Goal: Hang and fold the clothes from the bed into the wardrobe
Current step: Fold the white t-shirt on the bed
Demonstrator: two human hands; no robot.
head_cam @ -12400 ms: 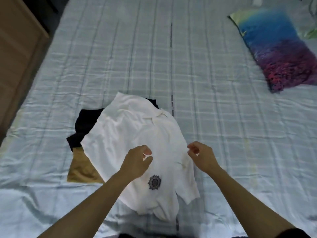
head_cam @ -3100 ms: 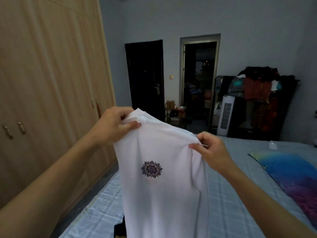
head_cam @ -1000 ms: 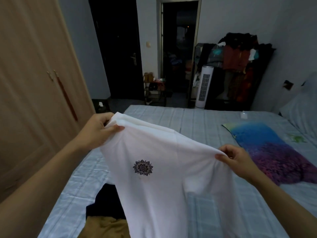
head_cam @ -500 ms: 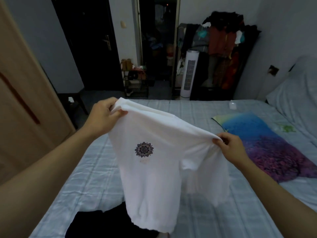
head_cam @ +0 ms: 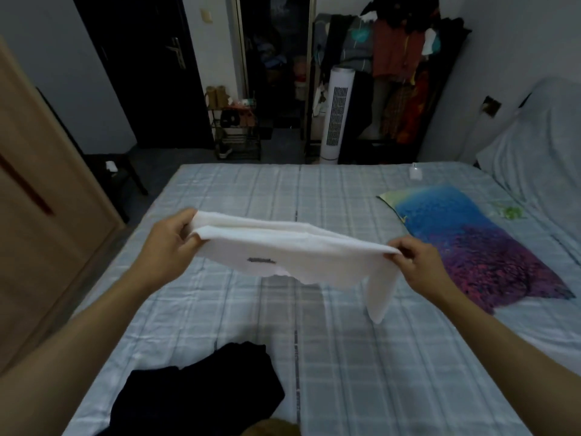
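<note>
— Behind the bed (head_cam: 330,190) what is standing there, and how many clothes are you counting?

— At the far wall one dark door (head_cam: 141,67) is standing closed, next to it one open doorway (head_cam: 276,58), then one white tower fan (head_cam: 334,111) and one rack full of hanging clothes (head_cam: 396,58). On the left the wooden wardrobe (head_cam: 37,199) is showing, cut off by the edge. For the clothes on the bed, I am counting three: one white shirt (head_cam: 283,250), one black garment (head_cam: 201,394) lying near, and one tan piece (head_cam: 270,427) of which only a small part is peeking at the bottom edge.

— Where is the white shirt being kept?

— It is hanging in the air over the middle of the checked sheet, stretched almost flat between two hands. The left hand (head_cam: 169,243) is pinching its left corner, the right hand (head_cam: 418,262) is pinching its right corner, and one sleeve is hanging down below the right hand.

— Is something else lying around?

— One colourful pillow (head_cam: 471,243), blue and purple, is lying on the right side, well apart from the shirt. One small white object (head_cam: 415,173) is sitting at the far edge; I cannot tell what it is. The print on the shirt is looking only like a thin dark line.
</note>
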